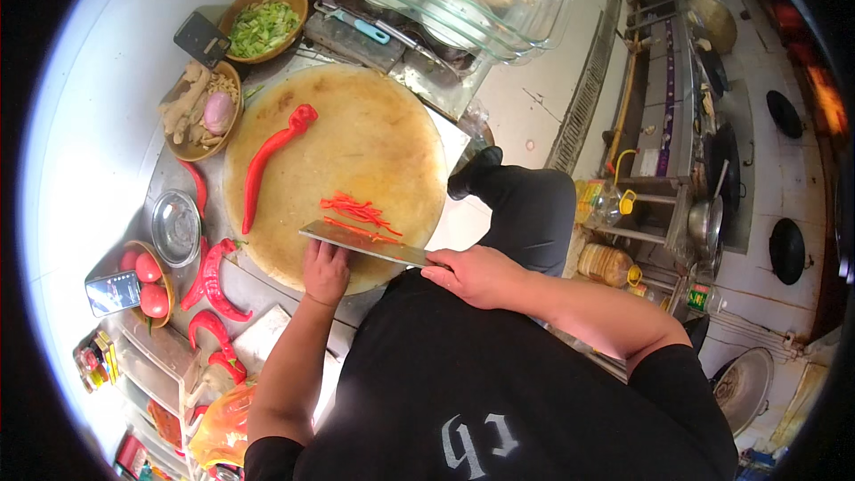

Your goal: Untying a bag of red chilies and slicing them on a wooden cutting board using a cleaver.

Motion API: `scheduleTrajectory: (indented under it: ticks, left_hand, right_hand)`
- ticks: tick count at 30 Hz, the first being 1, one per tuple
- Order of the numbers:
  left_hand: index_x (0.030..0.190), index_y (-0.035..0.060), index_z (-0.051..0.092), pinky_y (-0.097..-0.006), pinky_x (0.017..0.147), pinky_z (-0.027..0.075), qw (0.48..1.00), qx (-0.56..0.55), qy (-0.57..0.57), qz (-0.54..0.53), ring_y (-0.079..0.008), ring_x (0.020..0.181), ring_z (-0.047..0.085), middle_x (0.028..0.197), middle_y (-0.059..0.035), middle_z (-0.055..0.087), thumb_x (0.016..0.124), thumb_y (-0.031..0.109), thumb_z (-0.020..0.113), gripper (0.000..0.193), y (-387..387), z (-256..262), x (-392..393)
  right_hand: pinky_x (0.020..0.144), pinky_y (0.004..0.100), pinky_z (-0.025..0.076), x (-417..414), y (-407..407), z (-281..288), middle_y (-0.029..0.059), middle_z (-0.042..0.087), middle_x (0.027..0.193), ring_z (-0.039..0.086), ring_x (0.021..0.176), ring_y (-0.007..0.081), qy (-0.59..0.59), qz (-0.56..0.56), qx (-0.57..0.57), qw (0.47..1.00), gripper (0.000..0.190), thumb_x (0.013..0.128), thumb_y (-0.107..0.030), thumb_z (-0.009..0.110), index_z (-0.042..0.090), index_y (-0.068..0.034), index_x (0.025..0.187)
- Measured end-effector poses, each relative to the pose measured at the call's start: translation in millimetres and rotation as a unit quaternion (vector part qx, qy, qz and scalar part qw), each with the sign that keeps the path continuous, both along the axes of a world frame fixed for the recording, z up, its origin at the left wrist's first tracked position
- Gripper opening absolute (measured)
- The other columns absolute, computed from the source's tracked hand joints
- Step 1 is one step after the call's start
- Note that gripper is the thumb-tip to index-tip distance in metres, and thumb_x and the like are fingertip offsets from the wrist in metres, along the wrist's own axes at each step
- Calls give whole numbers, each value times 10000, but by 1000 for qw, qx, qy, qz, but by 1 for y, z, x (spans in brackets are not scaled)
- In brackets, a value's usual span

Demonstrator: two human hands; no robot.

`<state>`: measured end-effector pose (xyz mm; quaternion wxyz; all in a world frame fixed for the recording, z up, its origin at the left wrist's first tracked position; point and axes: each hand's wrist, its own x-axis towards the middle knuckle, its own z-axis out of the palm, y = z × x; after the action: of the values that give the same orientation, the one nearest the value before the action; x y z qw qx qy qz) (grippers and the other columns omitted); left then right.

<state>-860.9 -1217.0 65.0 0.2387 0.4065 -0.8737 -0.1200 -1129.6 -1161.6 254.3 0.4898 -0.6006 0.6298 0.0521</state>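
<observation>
My right hand [474, 274] grips the handle of a cleaver [364, 244], its blade standing over the near part of a round chopping board [361, 127]. Thin red chili shreds [357, 209] lie in a small pile just beyond the blade, and a few more run along it. Behind the blade, my left hand [326, 272] has its fingertips close against the steel. The blade hides those fingertips and whatever may be under them. Farther left on the board rests a whole red chili pepper [270, 157], curved and with its top end away from me.
Left of the board are a bowl with ginger and an onion [218, 113], a metal bowl [176, 227], several red chilies [215, 280] and a phone [112, 294] over a tomato bowl [171, 280]. Beyond stand chopped greens [264, 28], a sharpening stone [354, 40] and glass dishes [461, 7].
</observation>
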Motion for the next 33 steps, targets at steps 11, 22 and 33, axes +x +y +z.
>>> scheduleTrajectory:
  ticks: [11, 22, 33]
  left_hand:
    - [1043, 65, 705, -449, 884, 530, 1000, -24, 10, -13, -382, 1069, 610, 1129, -131, 650, 768, 46, 646, 281, -5, 9, -5]
    - [1044, 68, 710, -439, 893, 526, 999, -19, 25, -13, -371, 1075, 604, 1131, -125, 644, 764, 59, 652, 286, -5, 11, -6]
    - [1032, 73, 726, -460, 887, 525, 1000, -18, 10, -3, -389, 1093, 592, 1160, -128, 636, 748, 49, 647, 295, -3, 4, -2]
  right_hand:
    - [802, 494, 530, 11, -16, -17, 203, 707, 952, 669, 881, 420, -1, 4, 20, 1000, 502, 1044, -496, 410, 646, -81, 1198]
    - [835, 511, 521, 10, -18, -17, 235, 697, 967, 657, 911, 447, -20, -22, 9, 1000, 489, 1033, -497, 418, 657, -82, 1130]
    - [821, 523, 524, 12, -14, -6, 244, 696, 936, 665, 897, 444, 10, 11, 24, 1000, 513, 1040, -497, 402, 640, -51, 1132]
